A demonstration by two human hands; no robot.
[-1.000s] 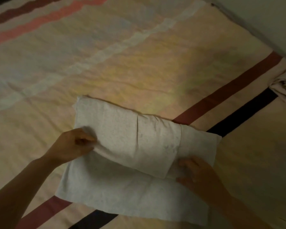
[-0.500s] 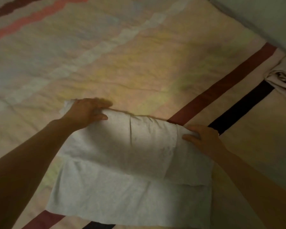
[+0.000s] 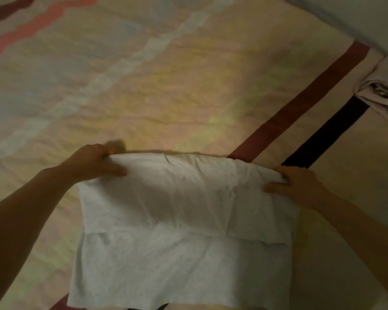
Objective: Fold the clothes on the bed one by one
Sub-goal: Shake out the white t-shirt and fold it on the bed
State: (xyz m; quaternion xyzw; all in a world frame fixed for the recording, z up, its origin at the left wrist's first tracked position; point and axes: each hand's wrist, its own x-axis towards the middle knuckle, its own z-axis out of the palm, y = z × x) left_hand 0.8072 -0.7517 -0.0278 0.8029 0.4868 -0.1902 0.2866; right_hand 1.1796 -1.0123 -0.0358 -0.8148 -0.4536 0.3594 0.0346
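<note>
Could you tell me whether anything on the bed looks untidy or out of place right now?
The crumpled garment at the bed's far right edge lies bunched, not folded. The white cloth, held at its far corners by the left hand and right hand, looks fairly even, with its upper layer ending short of the near edge.

Bedspread covers the bed, pastel patchwork of yellow, peach and pale blue with a whitish band running diagonally and pink and dark red stripes at top left. Maroon stripe and black stripe run side by side diagonally at right. Pale wall fills the top right corner.
</note>
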